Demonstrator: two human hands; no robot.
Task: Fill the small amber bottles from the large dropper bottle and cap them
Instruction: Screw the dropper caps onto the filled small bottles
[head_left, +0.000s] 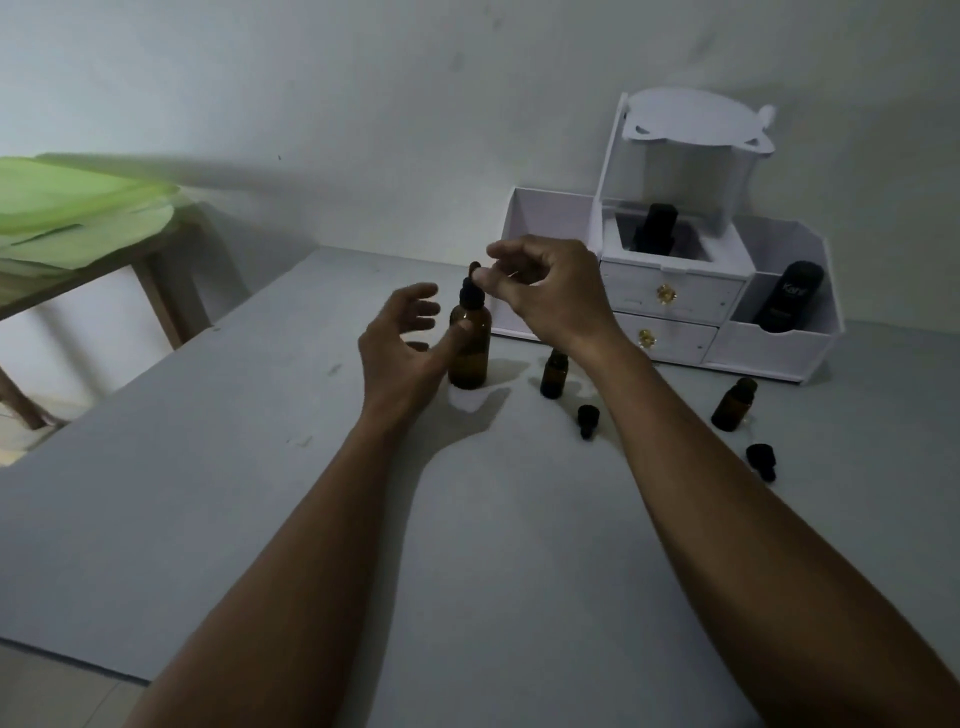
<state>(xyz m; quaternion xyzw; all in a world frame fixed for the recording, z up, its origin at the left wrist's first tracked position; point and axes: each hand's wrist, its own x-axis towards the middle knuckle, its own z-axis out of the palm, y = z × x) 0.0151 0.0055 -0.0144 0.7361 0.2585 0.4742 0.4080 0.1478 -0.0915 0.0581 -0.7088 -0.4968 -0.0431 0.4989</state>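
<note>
The large amber dropper bottle (469, 348) stands upright on the grey table (260, 467), its black dropper cap (472, 291) on top. My left hand (402, 343) is beside it with fingers spread, the thumb touching the glass. My right hand (550, 291) reaches in from the right, and its thumb and fingertips pinch the dropper's rubber bulb. Two small amber bottles stand uncapped: one (553, 375) just right of the large bottle, partly behind my right wrist, and another (733, 405) farther right. Two small black dropper caps (588, 419) (762, 460) lie loose on the table.
A white drawer organizer (675, 322) stands against the wall at the back right. It holds a black bottle (655, 228) in its middle bin and a black tube (789, 296) in its right bin. A wooden side table with green sheets (78, 208) is at the left.
</note>
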